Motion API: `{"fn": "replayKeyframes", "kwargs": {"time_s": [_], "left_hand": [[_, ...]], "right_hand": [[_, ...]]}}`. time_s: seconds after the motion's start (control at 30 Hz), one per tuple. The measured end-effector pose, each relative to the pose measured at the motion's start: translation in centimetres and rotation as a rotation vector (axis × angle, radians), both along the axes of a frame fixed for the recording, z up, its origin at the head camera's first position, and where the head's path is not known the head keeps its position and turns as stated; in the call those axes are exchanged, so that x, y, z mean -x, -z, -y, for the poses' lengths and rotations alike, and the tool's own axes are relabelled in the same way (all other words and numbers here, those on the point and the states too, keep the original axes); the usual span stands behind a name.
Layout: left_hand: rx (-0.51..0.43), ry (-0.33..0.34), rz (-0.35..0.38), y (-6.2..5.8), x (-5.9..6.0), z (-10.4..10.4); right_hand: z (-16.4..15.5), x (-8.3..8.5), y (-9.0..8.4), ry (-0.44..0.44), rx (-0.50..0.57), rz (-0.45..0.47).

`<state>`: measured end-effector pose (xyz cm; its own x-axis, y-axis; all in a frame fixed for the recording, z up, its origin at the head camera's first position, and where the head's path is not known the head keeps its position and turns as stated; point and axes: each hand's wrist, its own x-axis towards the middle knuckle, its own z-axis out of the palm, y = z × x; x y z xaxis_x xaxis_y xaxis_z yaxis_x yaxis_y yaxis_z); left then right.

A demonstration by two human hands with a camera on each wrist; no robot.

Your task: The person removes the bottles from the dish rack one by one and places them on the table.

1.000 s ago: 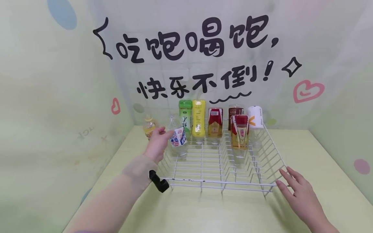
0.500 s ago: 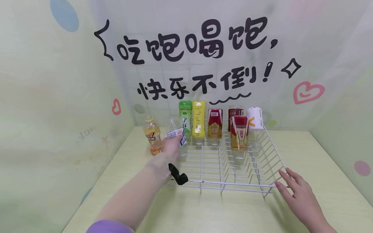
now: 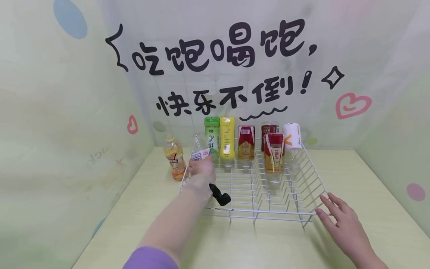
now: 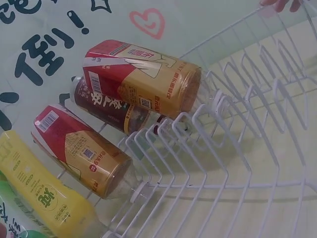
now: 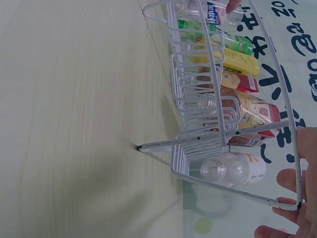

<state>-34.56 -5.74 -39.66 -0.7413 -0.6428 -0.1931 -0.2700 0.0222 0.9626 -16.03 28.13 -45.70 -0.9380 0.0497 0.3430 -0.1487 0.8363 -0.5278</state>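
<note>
1. White wire makes up the rack (image 3: 268,212), standing at the centre of the frame on a pale tabletop (image 3: 262,246).
2. The left hand (image 3: 203,169), left of centre, grips a clear bottle (image 3: 200,153) with a blue-and-white label, upside-down at the rack's left end.
3. The right hand (image 3: 346,222), at lower right, rests extended, spread fingers against the rack's front right corner.
4. Beside the clear bottle, at the rack's back, stand a green bottle (image 3: 212,133) and a yellow bottle (image 3: 227,137).
5. Right of centre are two red-and-gold bottles, a dark-labelled bottle (image 3: 270,128) and a white-labelled bottle (image 3: 292,135).
6. An orange bottle (image 3: 174,160) stands upright left of the rack.
</note>
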Motion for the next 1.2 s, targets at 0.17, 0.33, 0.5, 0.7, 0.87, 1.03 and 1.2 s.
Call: {"fn": "replayKeyframes", "kwargs": {"time_s": [0.17, 0.33, 0.5, 0.7, 0.87, 1.03, 1.2], "left_hand": [[-0.058, -0.057, 0.001, 0.3, 0.5, -0.6], [0.0, -0.083, 0.022, 1.2, 1.1, -0.7], [0.061, -0.087, 0.039, 2.5, 2.1, -0.7], [0.052, -0.092, 0.036, 3.0, 2.7, -0.8], [0.039, -0.072, 0.041, 2.8, 2.5, -0.7], [0.03, -0.039, 0.047, 2.7, 2.3, -0.3], [0.018, 0.001, 0.048, 2.3, 2.0, -0.3]], "right_hand": [[0.0, 0.0, 0.0, 0.003, -0.001, 0.002], [0.1, 0.0, 0.0, 0.002, 0.0, 0.0], [0.1, 0.1, 0.0, 0.003, 0.001, -0.009], [0.1, 0.0, 0.0, 0.006, 0.002, -0.011], [0.2, 0.0, 0.0, 0.002, 0.004, -0.015], [0.2, 0.0, 0.0, 0.0, 0.002, -0.016], [0.2, 0.0, 0.0, 0.005, 0.0, -0.012]]}}
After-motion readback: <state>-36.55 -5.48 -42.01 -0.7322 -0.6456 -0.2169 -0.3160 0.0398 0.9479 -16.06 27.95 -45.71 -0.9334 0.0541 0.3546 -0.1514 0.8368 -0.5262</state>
